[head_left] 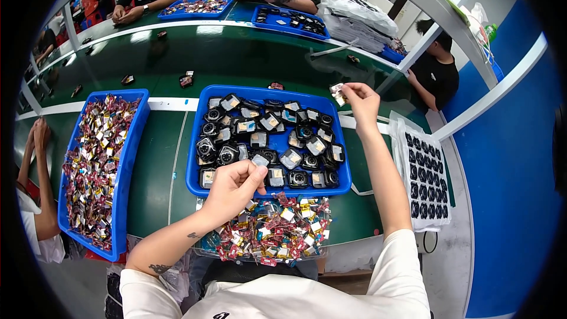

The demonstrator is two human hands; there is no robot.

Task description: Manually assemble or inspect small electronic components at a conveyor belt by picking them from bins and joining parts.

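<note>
My right hand [362,104] is raised past the far right corner of a blue tray [192,168]. Its thumb and fingers pinch a small smartwatch case [338,94] with a silvery face and dark edges. My left hand [235,184] is over the tray's near edge, thumb pressed against curled fingers; whatever they may hold is hidden. Black smartwatch cases [228,154] fill the tray, some with silvery inner plates up, others showing round sensor backs. Just below my left hand, a heap of small red, yellow and white electronic parts [277,230] lies at the table's near edge.
To the left stands a long blue tray [142,112] full of similar small parts. On the right, a white tray [442,201] holds rows of black cases. Loose pieces [186,79] dot the green belt [236,59] beyond. Co-workers sit across and at both sides; white posts frame the bench.
</note>
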